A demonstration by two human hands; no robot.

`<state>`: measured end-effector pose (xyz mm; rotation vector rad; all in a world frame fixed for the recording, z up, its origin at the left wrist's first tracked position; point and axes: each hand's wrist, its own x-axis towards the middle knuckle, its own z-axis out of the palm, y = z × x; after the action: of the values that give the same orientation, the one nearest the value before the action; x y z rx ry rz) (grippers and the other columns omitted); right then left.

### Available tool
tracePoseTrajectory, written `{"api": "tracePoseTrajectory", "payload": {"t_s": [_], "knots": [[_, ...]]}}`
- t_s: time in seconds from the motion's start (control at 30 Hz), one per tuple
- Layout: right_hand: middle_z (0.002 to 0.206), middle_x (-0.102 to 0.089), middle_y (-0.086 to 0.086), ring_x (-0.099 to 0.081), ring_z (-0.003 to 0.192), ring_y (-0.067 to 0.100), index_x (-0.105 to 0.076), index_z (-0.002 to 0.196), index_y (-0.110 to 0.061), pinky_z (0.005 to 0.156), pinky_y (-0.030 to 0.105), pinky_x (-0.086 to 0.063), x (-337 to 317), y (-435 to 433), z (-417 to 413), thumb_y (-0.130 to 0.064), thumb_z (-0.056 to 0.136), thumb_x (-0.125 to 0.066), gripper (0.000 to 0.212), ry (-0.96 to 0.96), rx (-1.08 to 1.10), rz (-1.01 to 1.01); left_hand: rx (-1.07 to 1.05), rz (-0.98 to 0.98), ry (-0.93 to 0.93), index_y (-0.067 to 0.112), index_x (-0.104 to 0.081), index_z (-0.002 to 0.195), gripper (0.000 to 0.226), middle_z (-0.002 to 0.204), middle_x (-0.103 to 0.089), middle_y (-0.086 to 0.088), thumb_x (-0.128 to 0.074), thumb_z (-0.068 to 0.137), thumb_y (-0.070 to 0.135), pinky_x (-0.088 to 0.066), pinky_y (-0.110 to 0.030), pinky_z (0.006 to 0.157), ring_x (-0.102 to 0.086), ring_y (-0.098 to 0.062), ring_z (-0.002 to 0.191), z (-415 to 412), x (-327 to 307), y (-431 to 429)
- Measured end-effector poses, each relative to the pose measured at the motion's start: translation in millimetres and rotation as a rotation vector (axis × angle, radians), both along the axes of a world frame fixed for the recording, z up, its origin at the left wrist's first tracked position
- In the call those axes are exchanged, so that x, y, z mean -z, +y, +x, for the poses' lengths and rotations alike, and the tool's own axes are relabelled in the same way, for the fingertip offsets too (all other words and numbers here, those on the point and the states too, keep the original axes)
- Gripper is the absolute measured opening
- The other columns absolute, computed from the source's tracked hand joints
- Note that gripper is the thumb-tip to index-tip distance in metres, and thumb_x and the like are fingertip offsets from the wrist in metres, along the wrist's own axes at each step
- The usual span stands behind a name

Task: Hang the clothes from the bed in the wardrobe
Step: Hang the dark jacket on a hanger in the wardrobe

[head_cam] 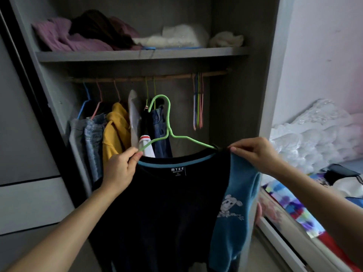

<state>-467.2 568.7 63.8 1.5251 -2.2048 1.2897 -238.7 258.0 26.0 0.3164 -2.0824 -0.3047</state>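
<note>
Head view: in front of the wardrobe, I hold a dark T-shirt half-threaded on a green wire hanger, below the rail. My left hand pinches the hanger's arm at the collar, and my right hand pinches the blue shoulder. The cloth looks light and limp and the wire thin; I judge the hook the best hold.

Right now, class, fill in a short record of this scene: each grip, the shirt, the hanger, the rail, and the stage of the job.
left grip: pinches the hanger by its left arm, outside the collar
right grip: pinches the shirt at its shoulder
shirt: dark, one blue sleeve, only half on the hanger
hanger: green, hook free below the rail
rail: clothes at left, spare hangers at right
stage: shirt not yet hung
</note>
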Motion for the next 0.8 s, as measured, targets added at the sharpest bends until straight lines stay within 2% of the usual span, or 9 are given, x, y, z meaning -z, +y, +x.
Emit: {"api": "tracePoseTrajectory", "payload": {"t_s": [0.1, 0.17, 0.3, 0.37, 0.43, 0.5, 0.57, 0.7, 0.8], "knots": [[0.075, -0.070, -0.012, -0.063, 0.071, 0.006, -0.063, 0.079, -0.041, 0.066, 0.020, -0.048, 9.6, -4.5, 3.7, -0.021, 0.092, -0.065, 0.024, 0.073, 0.066, 0.025, 0.070, -0.049, -0.024, 0.020, -0.063, 0.086, 0.039, 0.057, -0.055, 0.002, -0.041, 0.092, 0.052, -0.044, -0.039, 0.048, -0.057, -0.025, 0.053, 1.9, -0.4, 4.3], [0.074, -0.067, -0.006, -0.061, 0.070, 0.011, -0.064, 0.083, -0.035, 0.067, 0.031, -0.049, 12.7, -16.6, 14.2, -0.024, 0.094, -0.062, 0.016, 0.082, 0.070, 0.033, 0.119, -0.138, -0.056, 0.022, -0.057, 0.086, 0.035, 0.060, -0.058, 0.002, -0.040, 0.093, 0.051, -0.044, -0.035, 0.048, -0.058, -0.023, 0.055, -0.4, -0.4, 16.1], [0.072, -0.058, -0.016, -0.054, 0.068, -0.003, -0.063, 0.092, -0.021, 0.065, 0.019, -0.038, 10.3, -43.1, 39.8, -0.020, 0.098, -0.055, 0.010, 0.042, 0.027, -0.001, 0.139, -0.131, -0.090, 0.018, -0.062, 0.085, 0.038, 0.062, -0.056, 0.006, -0.040, 0.093, 0.048, -0.042, -0.034, 0.048, -0.055, -0.017, 0.055, -4.6, 0.0, 25.4], [0.074, -0.059, -0.022, -0.055, 0.073, -0.006, -0.062, 0.106, -0.022, 0.066, 0.013, -0.039, 9.9, -44.0, 44.6, -0.029, 0.098, -0.053, 0.014, -0.037, -0.014, 0.023, 0.147, -0.049, -0.049, 0.016, -0.064, 0.083, 0.041, 0.060, -0.057, 0.002, -0.041, 0.092, 0.050, -0.044, -0.040, 0.049, -0.054, -0.018, 0.054, 0.6, -1.3, 15.1], [0.080, -0.061, -0.028, -0.057, 0.077, -0.004, -0.061, 0.114, -0.028, 0.069, 0.013, -0.042, 10.2, -41.2, 50.7, -0.042, 0.094, -0.057, 0.025, -0.014, -0.039, 0.119, 0.186, 0.017, -0.050, 0.018, -0.064, 0.082, 0.041, 0.061, -0.059, 0.000, -0.043, 0.091, 0.052, -0.044, -0.043, 0.054, -0.056, -0.018, 0.056, 7.2, -1.2, 6.1], [0.083, -0.065, -0.019, -0.059, 0.077, -0.003, -0.066, 0.104, -0.028, 0.069, 0.015, -0.044, 11.0, -39.2, 53.3, -0.037, 0.091, -0.064, 0.017, 0.022, -0.054, 0.121, 0.204, 0.047, -0.098, 0.023, -0.064, 0.082, 0.039, 0.063, -0.061, 0.001, -0.044, 0.089, 0.056, -0.046, -0.043, 0.058, -0.059, -0.016, 0.059, 14.8, 0.4, -0.7], [0.078, -0.069, -0.012, -0.059, 0.071, -0.002, -0.070, 0.093, -0.026, 0.067, 0.015, -0.044, 10.4, -36.2, 52.4, -0.028, 0.090, -0.068, 0.005, -0.040, -0.049, 0.026, 0.122, 0.063, -0.147, 0.026, -0.063, 0.080, 0.046, 0.063, -0.062, 0.002, -0.039, 0.086, 0.064, -0.047, -0.041, 0.059, -0.061, -0.016, 0.062, 24.0, 4.7, -14.6], [0.076, -0.066, 0.010, -0.052, 0.067, 0.006, -0.074, 0.089, -0.026, 0.066, 0.023, -0.042, 12.3, -29.4, 50.2, -0.027, 0.088, -0.069, 0.005, -0.201, -0.039, 0.048, 0.008, 0.104, -0.182, 0.020, -0.061, 0.077, 0.063, 0.060, -0.060, 0.000, -0.029, 0.082, 0.074, -0.047, -0.039, 0.059, -0.062, -0.024, 0.066, 33.1, 17.6, -31.6], [0.082, -0.073, -0.001, -0.063, 0.076, 0.001, -0.074, 0.094, -0.019, 0.073, 0.012, -0.048, 12.4, -22.5, 56.3, -0.017, 0.091, -0.066, 0.009, -0.393, -0.094, 0.066, 0.007, 0.024, -0.210, 0.018, -0.061, 0.076, 0.064, 0.054, -0.054, 0.000, -0.024, 0.085, 0.070, -0.040, -0.037, 0.052, -0.058, -0.024, 0.060, 22.4, 17.8, -18.7]]}}
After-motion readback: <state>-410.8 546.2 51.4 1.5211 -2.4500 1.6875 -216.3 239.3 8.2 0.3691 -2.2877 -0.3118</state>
